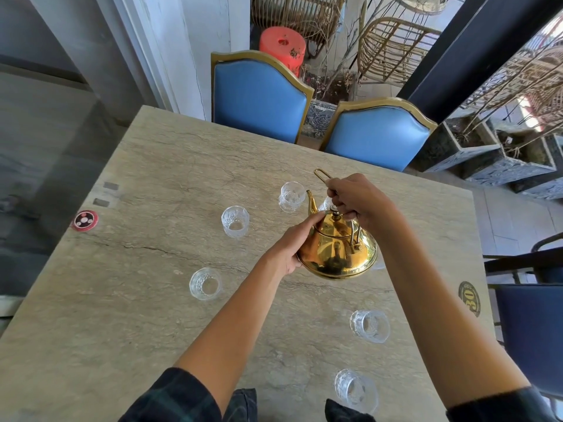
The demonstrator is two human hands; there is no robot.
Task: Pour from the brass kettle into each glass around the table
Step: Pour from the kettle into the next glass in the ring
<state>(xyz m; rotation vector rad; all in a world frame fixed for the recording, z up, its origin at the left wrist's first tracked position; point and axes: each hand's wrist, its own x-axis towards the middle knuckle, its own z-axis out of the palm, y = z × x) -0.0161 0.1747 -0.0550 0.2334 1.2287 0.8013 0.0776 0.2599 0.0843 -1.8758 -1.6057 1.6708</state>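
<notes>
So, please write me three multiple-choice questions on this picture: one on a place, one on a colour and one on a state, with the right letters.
1. Where on the table lies the red disc?
A. near its left edge
B. in its middle
C. at its near right corner

2. What colour are the backs of the two chairs at the far side?
A. green
B. light blue
C. white

3. How is the handle of the brass kettle?
A. folded down, untouched
B. lying flat on the table
C. held by the right hand

Answers:
1 A: the disc sits by the left edge.
2 B: both backs are light blue in gold frames.
3 C: the right hand curls round the handle, while the left hand touches the kettle's side.
</notes>
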